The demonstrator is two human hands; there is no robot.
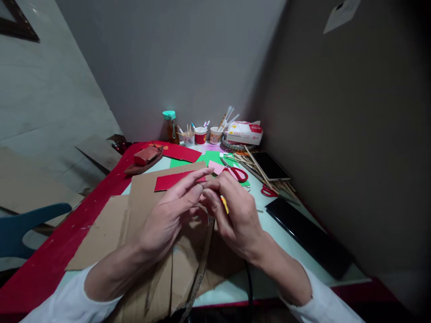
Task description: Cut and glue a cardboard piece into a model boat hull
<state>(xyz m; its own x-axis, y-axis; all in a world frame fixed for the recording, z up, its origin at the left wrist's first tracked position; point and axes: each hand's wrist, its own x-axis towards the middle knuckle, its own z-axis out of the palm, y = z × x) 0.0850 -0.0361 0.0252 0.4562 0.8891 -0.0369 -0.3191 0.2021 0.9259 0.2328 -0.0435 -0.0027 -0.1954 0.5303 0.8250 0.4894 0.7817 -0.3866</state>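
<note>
My left hand [171, 204] has its index finger stretched out, with its thumb and lower fingers closing at the upper end of a thin brown strip [204, 255]. That strip curves out below the fingertips and hangs toward the table's front edge; dark marks run along its lower part. My right hand [237, 208] is closed, its fingertips meeting those of the left. What it grips is hidden. A small yellow thing [224, 205] shows between its thumb and index finger; I cannot tell whether it is held. Beneath both hands lie cardboard sheets [144, 193] and a red paper piece [164, 181].
Red-handled scissors [240, 174] lie just beyond my right hand. A black phone-like slab [303, 233], a tablet [270, 165] and wooden sticks [261, 168] are at right. Paper cups [200, 136], a bottle [171, 128] and a tissue box [244, 133] stand along the wall.
</note>
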